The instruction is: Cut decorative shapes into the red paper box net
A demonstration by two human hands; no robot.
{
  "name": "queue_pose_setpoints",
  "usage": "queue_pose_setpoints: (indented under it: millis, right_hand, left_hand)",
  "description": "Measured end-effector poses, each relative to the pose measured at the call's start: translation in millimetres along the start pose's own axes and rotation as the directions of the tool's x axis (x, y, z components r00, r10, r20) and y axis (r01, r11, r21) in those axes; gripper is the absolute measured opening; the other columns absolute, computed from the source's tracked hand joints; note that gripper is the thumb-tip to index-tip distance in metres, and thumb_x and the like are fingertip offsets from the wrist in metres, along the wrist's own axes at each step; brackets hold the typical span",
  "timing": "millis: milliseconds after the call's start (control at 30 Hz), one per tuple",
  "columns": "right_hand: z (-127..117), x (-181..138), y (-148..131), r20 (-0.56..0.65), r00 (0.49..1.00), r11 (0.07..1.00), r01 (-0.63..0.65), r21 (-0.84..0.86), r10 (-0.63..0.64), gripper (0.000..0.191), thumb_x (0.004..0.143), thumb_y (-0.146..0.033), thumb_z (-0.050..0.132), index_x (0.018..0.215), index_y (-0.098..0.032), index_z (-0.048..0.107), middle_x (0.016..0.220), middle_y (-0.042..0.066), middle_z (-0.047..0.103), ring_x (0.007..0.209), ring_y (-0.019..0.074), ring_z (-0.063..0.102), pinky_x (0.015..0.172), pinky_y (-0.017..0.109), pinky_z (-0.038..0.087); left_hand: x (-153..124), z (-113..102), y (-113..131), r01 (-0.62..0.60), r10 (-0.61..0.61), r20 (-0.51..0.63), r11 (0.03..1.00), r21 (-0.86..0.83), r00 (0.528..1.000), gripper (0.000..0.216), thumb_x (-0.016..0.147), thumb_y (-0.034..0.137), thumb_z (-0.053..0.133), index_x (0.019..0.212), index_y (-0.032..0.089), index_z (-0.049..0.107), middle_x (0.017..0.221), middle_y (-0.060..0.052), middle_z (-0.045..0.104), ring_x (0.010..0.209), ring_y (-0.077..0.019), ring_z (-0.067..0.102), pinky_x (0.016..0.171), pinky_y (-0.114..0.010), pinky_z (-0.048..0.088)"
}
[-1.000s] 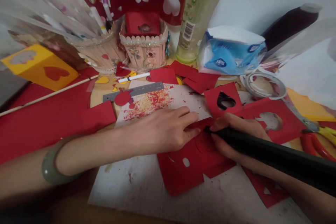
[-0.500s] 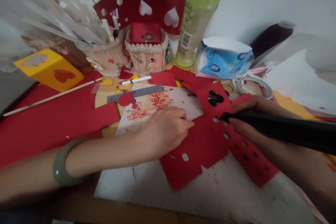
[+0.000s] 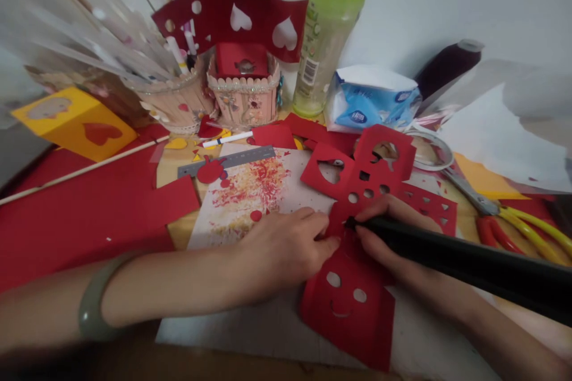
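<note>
Pressing red paper (image 3: 357, 333) flat with open left hand (image 3: 286, 250); gripping black tool (image 3: 447, 257) in closed right hand (image 3: 388, 241). Already cut: smiley face (image 3: 342, 303), round holes (image 3: 367, 193). Mid-sheet apparently unfinished.

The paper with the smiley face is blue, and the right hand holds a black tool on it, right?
Not quite: the head view shows the smiley-face paper is red, not blue. The right hand does hold a black tool on it.
</note>
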State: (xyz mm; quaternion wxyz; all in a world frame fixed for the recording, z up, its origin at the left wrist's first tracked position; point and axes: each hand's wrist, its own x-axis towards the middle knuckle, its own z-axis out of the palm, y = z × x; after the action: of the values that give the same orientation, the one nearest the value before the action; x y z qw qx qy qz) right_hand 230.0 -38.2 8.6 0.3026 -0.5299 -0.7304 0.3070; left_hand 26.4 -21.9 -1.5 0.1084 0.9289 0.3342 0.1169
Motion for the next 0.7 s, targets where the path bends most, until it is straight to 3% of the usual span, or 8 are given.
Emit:
queue_pose_setpoints:
  millis: [200, 567, 700]
  right_hand:
    - [2.7, -1.2, -2.0, -0.001, 1.000, 0.998, -0.006, -0.058, 0.006, 0.004, 0.082, -0.029, 0.058, 0.081, -0.025, 0.058, 0.069, -0.002, 0.067, 0.058, 0.0141, 0.063, 0.049, 0.023, 0.050]
    - [8.8, -4.5, 2.1, -0.082, 0.995, 0.993, 0.039, -0.115, -0.049, 0.005, 0.079, -0.022, 0.059, 0.078, -0.027, 0.057, 0.061, -0.007, 0.063, 0.047, 0.0082, 0.057, 0.045, 0.017, 0.045]
    - [9.3, -5.0, 5.9, -0.056, 0.992, 0.985, 0.102, -0.139, -0.111, 0.010, 0.078, -0.018, 0.059, 0.081, -0.028, 0.056, 0.061, -0.009, 0.062, 0.045, 0.0061, 0.055, 0.044, 0.015, 0.043]
  left_hand:
    - [-0.5, 1.6, -0.8, -0.178, 0.190, -0.066, 0.972, 0.155, 0.980, 0.028, 0.096, 0.017, 0.039, 0.081, 0.018, 0.062, 0.070, -0.002, 0.054, 0.063, -0.0168, 0.053, 0.041, -0.026, 0.026]
    - [-0.6, 3.3, -2.9, -0.219, 0.244, -0.159, 0.963, 0.159, 0.957, 0.026, 0.093, 0.013, 0.042, 0.076, 0.017, 0.062, 0.064, -0.003, 0.052, 0.060, -0.0176, 0.052, 0.038, -0.027, 0.025]
    - [-0.4, 4.0, -3.7, -0.223, 0.248, -0.156, 0.962, 0.160, 0.956, 0.025, 0.093, 0.013, 0.042, 0.079, 0.017, 0.062, 0.066, -0.002, 0.052, 0.062, -0.0175, 0.052, 0.039, -0.026, 0.025]
